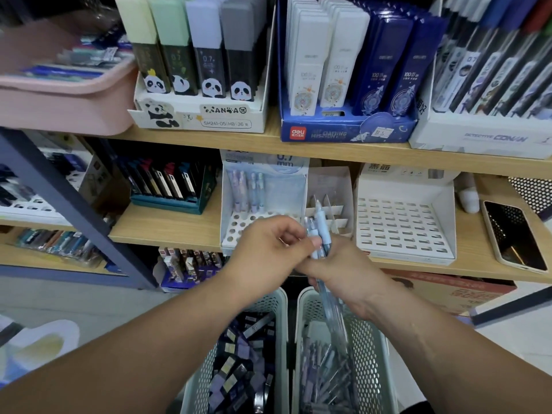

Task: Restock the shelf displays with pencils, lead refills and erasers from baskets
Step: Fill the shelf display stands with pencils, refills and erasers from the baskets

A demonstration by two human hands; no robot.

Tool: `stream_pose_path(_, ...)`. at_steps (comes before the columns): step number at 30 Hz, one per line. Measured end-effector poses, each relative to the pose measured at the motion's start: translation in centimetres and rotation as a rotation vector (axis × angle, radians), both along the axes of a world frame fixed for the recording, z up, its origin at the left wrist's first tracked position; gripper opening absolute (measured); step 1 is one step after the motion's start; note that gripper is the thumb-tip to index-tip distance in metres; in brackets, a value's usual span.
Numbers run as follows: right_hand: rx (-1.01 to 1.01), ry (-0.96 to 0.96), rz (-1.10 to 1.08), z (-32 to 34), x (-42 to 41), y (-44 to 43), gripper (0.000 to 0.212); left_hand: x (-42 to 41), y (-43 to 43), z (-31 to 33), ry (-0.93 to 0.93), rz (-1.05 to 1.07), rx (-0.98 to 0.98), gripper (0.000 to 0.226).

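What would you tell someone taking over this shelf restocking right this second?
Right hand: grips a bundle of light-blue pencils.
Left hand: pinches at the bundle's top.
Both hands are in front of the 0.7 mm display.
Done: four back-row pencils stand in it.
Left: most of its holes are unfilled, and the slotted tray to its right is bare. More pencils lie in the right basket, and small boxes in the left basket.
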State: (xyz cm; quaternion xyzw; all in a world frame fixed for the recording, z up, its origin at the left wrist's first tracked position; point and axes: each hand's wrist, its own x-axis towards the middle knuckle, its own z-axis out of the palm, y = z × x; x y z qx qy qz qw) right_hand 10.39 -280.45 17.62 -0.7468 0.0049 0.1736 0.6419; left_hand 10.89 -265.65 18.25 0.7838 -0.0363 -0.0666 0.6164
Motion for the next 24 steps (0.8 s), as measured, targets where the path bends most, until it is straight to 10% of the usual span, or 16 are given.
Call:
stream_pose_path(15,0.105,0.166,-0.106,0.7,0.0,0.9,0.058,1.2,3.9,0.2,0.268,0.277,-0.423,0.01)
stream_pose_path(24,0.282,0.179,-0.143,0.2,0.6,0.3,0.02,2.1,4.7,0.0,0.261,0.314,-0.613,0.009)
